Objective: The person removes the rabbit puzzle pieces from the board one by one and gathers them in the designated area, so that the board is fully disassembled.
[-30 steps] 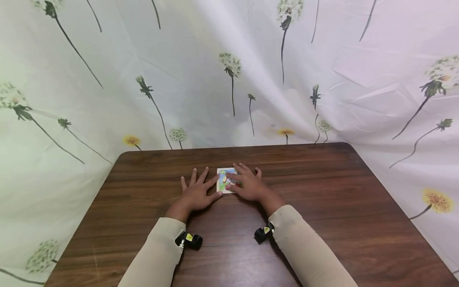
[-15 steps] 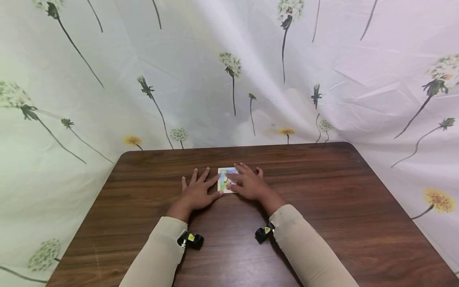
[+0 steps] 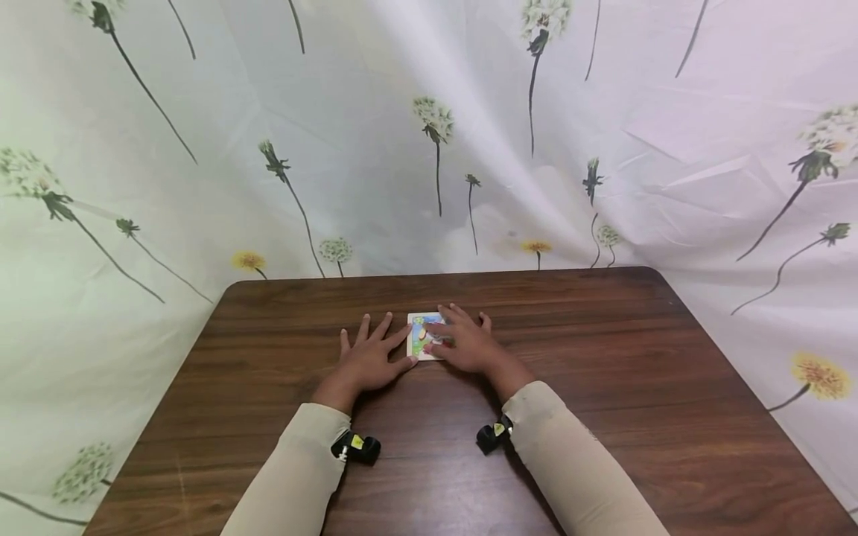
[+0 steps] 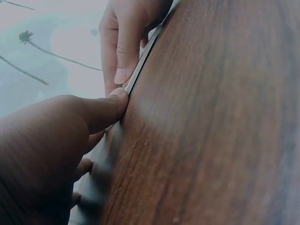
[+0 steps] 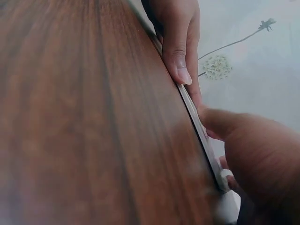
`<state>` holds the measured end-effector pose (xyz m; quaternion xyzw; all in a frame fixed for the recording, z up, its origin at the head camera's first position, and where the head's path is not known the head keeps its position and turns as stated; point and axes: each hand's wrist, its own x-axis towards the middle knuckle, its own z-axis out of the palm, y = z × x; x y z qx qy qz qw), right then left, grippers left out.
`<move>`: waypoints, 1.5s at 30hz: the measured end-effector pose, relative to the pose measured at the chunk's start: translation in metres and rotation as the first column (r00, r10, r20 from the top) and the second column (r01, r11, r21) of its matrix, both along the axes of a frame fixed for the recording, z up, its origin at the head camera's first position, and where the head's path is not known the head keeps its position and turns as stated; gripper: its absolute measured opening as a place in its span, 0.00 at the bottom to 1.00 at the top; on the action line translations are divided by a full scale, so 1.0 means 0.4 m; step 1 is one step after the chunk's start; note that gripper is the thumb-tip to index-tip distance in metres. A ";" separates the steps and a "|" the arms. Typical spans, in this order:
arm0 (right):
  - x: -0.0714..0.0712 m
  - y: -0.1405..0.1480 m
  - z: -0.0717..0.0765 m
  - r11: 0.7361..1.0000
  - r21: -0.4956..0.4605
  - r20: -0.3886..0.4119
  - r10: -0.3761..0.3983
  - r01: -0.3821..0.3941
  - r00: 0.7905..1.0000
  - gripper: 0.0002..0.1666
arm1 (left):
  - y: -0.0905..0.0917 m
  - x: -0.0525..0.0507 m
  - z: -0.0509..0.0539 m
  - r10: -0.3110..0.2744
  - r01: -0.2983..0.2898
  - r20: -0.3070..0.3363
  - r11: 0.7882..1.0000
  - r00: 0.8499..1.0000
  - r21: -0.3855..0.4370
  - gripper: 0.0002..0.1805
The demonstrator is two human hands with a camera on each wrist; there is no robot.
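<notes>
A small, flat square board with a pale border and a colourful picture lies on the table. My left hand is spread on the tabletop, its index finger and thumb touching the board's left side. From the right, my right hand reaches over the board, its fingers and thumb resting on top and covering much of the picture. The left wrist view shows the board's thin edge beside both thumbs. Low in the right wrist view, the same slim side runs under the right thumb.
The brown wood-grain table has rounded far corners. Behind it hangs a pale cloth printed with dandelions. Black wrist devices sit at both beige sleeves.
</notes>
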<state>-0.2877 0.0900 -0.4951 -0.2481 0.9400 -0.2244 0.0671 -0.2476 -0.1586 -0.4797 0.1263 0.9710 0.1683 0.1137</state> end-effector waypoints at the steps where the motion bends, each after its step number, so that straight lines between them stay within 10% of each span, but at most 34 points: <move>1: -0.003 -0.003 0.000 1.000 -0.001 -0.012 -0.006 0.006 1.000 0.34 | 0.000 0.000 0.000 0.001 -0.001 0.000 1.000 1.000 0.000 0.41; 18: -0.060 -0.057 0.007 0.998 -0.053 -0.114 -0.022 0.016 0.993 0.22 | 0.002 0.001 -0.004 -0.008 0.008 -0.012 1.000 1.000 0.012 0.40; 28: -0.065 -0.075 0.008 0.982 -0.173 -0.031 -0.086 0.079 0.996 0.15 | 0.003 0.000 -0.002 -0.003 0.003 -0.012 1.000 1.000 0.001 0.41; 45: -0.126 -0.069 0.043 0.998 -0.024 0.034 0.052 -0.051 0.998 0.19 | -0.002 -0.005 -0.002 -0.005 0.005 -0.006 1.000 1.000 0.014 0.41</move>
